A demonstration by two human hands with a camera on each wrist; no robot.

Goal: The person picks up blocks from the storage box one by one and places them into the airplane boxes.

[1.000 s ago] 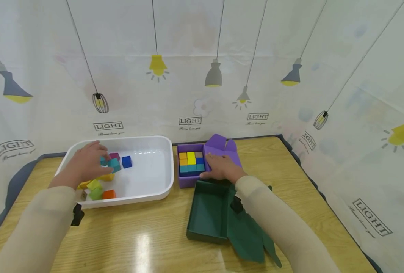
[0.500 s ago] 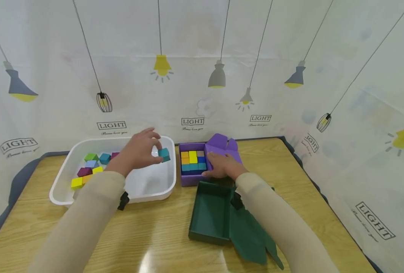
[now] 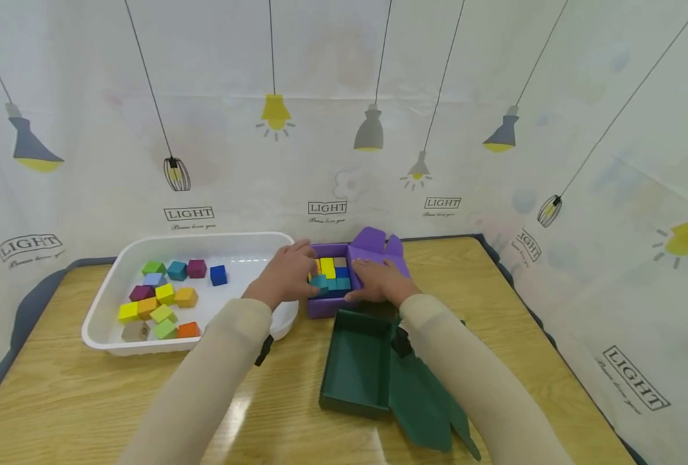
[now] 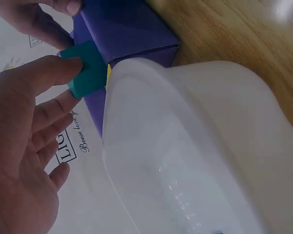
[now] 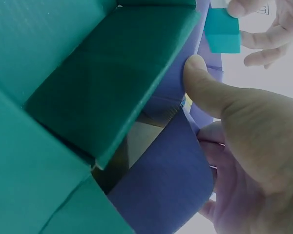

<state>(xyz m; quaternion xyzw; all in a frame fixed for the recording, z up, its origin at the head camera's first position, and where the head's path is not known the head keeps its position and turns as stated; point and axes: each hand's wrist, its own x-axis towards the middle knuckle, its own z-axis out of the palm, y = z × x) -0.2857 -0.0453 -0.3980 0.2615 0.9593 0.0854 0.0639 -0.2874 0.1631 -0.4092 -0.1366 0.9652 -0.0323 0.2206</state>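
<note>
A teal cube (image 4: 90, 70) is pinched between the thumb and fingers of my left hand (image 3: 286, 272). It is over the left front part of the open purple box (image 3: 328, 309), which holds rows of yellow, orange, blue, teal and tan cubes. In the left wrist view, the cube tilts above the box's rim. My right hand (image 3: 377, 282) holds the box at its right edge, beside the folded-back lid (image 3: 392, 255). The right wrist view has the thumb (image 5: 205, 87) against the box near its corner; the other fingers are partly hidden beyond the purple flap (image 5: 166, 170).
To the left, a white tub (image 3: 242, 255) holds several loose coloured cubes, with a dark blue cube (image 3: 219, 275) nearest the middle. An open green box (image 3: 355, 365) lies in front of the purple one, its lid spread to the right. A printed curtain hangs behind.
My left hand has picked the teal cube out of the white tub and carried it right, over the purple box. The right hand has stayed at that box's edge.
</note>
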